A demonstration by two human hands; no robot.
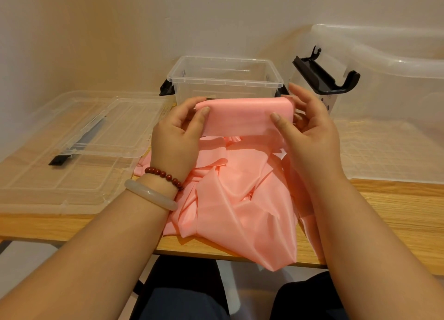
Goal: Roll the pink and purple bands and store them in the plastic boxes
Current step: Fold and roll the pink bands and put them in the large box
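A pink band (240, 194) lies crumpled on the wooden table, its loose end hanging over the front edge. Its far end is wound into a flat roll (242, 114) lifted just in front of a small clear plastic box (223, 79) with black latches. My left hand (177, 132) grips the roll's left end, thumb on the front face. My right hand (305, 125) grips its right end, thumb pressed on the front and fingers spread behind. No purple band is visible.
Two clear lids (72, 146) lie stacked on the table at left, with a black latch piece (58, 161) beneath. A large clear box (389, 98) with a black handle (324, 77) stands at right. The table's front edge (216, 254) runs above my knees.
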